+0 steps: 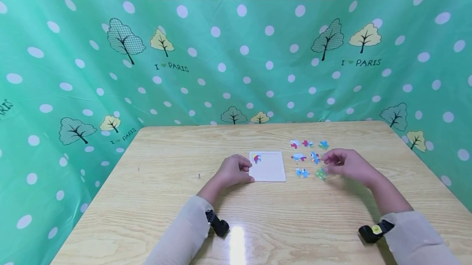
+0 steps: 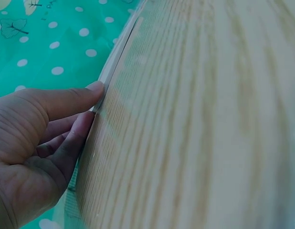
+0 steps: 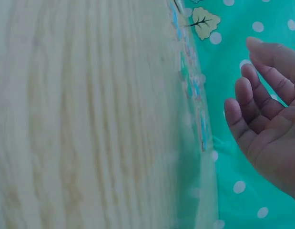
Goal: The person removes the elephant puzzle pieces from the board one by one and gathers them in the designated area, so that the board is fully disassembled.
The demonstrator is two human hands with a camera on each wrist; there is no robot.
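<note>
My left hand (image 1: 234, 170) grips the left side of a white square puzzle tray (image 1: 271, 177), its thumb by the near corner and its fingers along the left edge. In the left wrist view, the thumb and a finger of that hand (image 2: 47, 138) meet at the tray's thin edge (image 2: 111, 67). One colourful puzzle piece (image 1: 256, 158) lies in the tray's far left corner. My right hand (image 1: 348, 166) hovers just right of the loose pieces, close to a blue-and-white piece (image 1: 314, 157) and a green piece (image 1: 321, 174). In the right wrist view, its fingers (image 3: 254, 95) are loosely bent and hold nothing.
Several more loose pieces lie in rows right of the tray, among them a blue one (image 1: 302, 173) and a red-and-white one (image 1: 294, 144). Everything rests on a wooden table (image 1: 287, 220). A green dotted curtain (image 1: 206, 60) hangs behind and around it.
</note>
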